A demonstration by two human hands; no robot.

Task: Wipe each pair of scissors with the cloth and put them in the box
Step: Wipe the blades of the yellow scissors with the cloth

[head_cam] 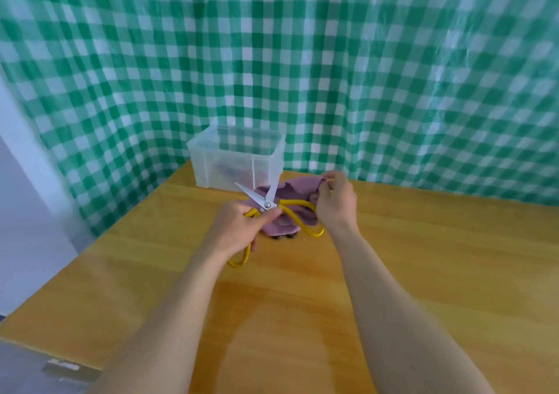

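My left hand [239, 227] grips one yellow handle of a pair of scissors [266, 204], thumb near the pivot. The steel blades are spread apart and point toward the box. The other yellow handle loop lies across a purple cloth [284, 212] on the table. My right hand [334, 200] pinches the far right edge of that cloth. A clear plastic box [236, 157] stands just behind the blades, with dark shapes dimly visible inside it. Something dark peeks out under the cloth's near edge [282, 237].
The wooden table [423, 257] stretches to the right and toward me. A green and white checked curtain [332, 60] hangs right behind the box. The table's left edge [90, 242] drops off beside a pale wall.
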